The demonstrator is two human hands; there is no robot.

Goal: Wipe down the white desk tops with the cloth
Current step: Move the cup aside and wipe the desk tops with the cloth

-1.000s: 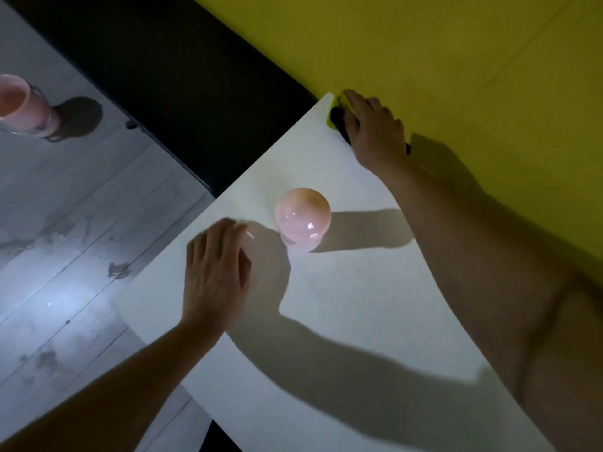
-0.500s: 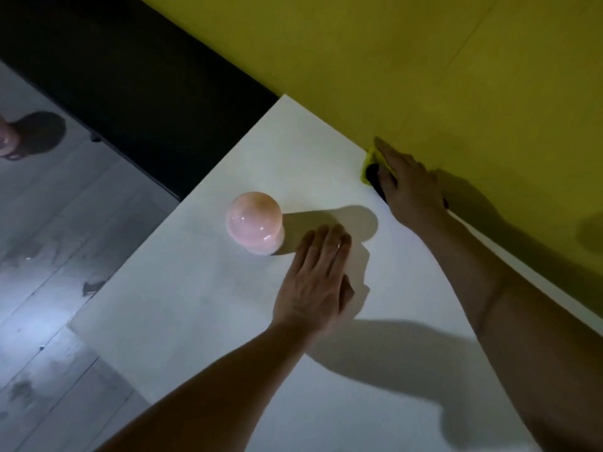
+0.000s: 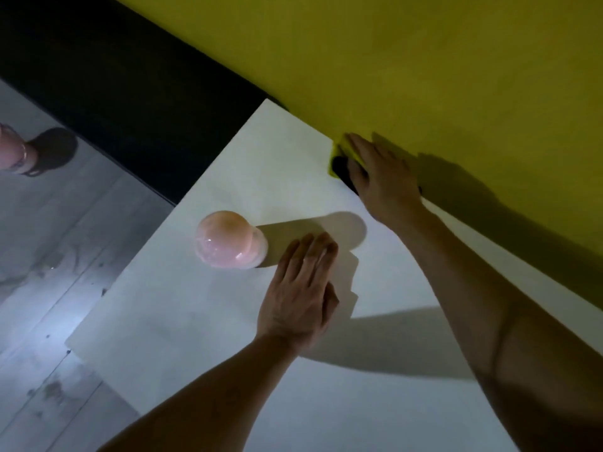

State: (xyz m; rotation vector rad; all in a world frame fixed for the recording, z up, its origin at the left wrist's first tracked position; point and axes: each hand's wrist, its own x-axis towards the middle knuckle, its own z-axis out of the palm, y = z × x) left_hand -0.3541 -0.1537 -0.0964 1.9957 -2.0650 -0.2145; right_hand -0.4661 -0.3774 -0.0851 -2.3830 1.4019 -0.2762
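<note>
Pressing the yellow cloth [image 3: 337, 154] flat under my right hand [image 3: 381, 177], fingers straight, I work the back edge of the white desk [image 3: 202, 321] where it meets the yellow wall [image 3: 424, 60]. My left hand [image 3: 300, 288] rests open, palm down, just beside the pink globe lamp [image 3: 228, 239]. A careless sweep or a nudge from that hand could topple the lamp off the desk. Something dark lies under my right palm, perhaps part of the cloth; most of the cloth is hidden.

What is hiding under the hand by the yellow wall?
A yellow cloth peeks out under the right hand, pressed on the white desk. Most of it is covered.
</note>
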